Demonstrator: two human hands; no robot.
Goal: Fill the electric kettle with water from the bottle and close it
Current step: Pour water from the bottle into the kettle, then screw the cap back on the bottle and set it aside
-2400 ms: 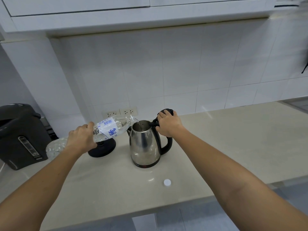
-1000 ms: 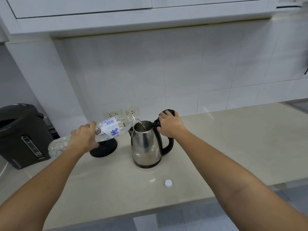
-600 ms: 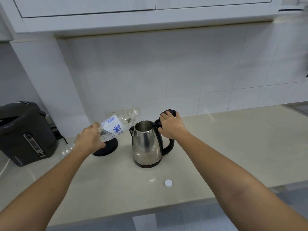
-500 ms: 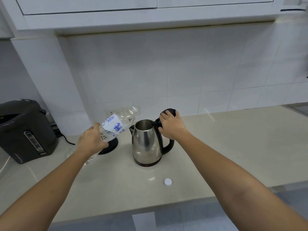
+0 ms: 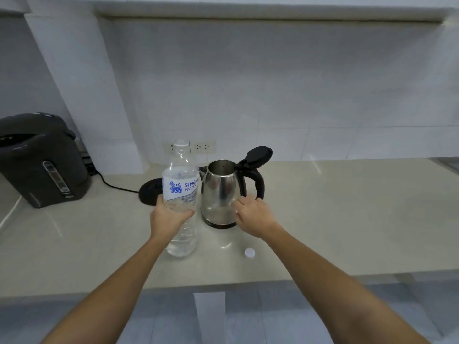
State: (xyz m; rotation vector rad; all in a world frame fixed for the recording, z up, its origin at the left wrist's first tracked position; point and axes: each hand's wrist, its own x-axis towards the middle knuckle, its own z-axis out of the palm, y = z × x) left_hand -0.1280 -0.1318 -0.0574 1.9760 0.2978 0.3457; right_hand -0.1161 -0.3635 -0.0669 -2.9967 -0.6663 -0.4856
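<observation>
The steel electric kettle (image 5: 221,194) stands on the counter with its black lid (image 5: 258,155) tipped up and open. Just left of it the clear water bottle (image 5: 181,180), uncapped and partly full, stands upright on the counter. My left hand (image 5: 169,217) is wrapped around the bottle's lower half. My right hand (image 5: 253,216) hovers low beside the kettle's handle (image 5: 258,182), fingers loosely apart and holding nothing. The white bottle cap (image 5: 249,252) lies on the counter in front of the kettle.
The kettle's black base (image 5: 151,192) sits behind the bottle, its cord running left. A dark hot-water dispenser (image 5: 42,160) stands at the far left. Wall sockets (image 5: 196,146) are behind the kettle. The counter's front edge (image 5: 223,284) runs below my forearms.
The bottle went from tilted over the kettle's mouth to upright on the counter. My right hand let go of the lid and dropped beside the handle. The lid stays up.
</observation>
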